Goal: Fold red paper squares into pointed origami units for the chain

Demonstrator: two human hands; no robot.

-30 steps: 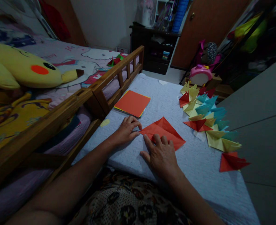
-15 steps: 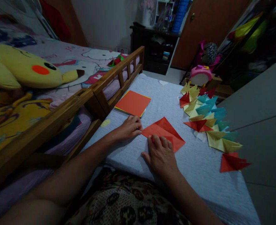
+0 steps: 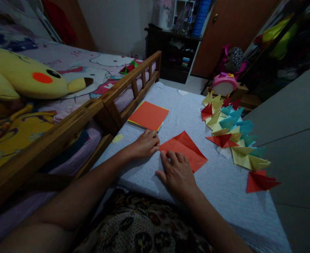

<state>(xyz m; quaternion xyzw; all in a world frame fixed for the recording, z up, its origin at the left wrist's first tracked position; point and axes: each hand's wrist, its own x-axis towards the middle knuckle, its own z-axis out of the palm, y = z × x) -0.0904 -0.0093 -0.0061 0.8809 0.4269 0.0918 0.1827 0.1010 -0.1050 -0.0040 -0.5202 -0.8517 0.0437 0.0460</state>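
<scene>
A sheet of red origami paper (image 3: 185,143) lies on the pale cloth surface in front of me, creased and with its near part folded over. My left hand (image 3: 145,144) is closed at its left corner, thumb and fingers pinched together there. Across the near edge, my right hand (image 3: 178,173) rests palm down, its fingers stretched out flat on the paper and the thumb spread to the left. That hand covers part of the near edge. Just beyond my left hand sits a stack of square paper (image 3: 149,115), orange-red on top with yellow beneath.
Rows of folded paper figures (image 3: 245,157) in yellow, red and teal stand along the right side, a red folded figure (image 3: 260,182) nearest me. A wooden bed rail (image 3: 110,100) borders the left. Behind it lies a yellow plush toy (image 3: 25,75) on a bed.
My right hand has slid a little to the left along the paper's near edge, toward my left hand. The left hand keeps its place at the corner.
</scene>
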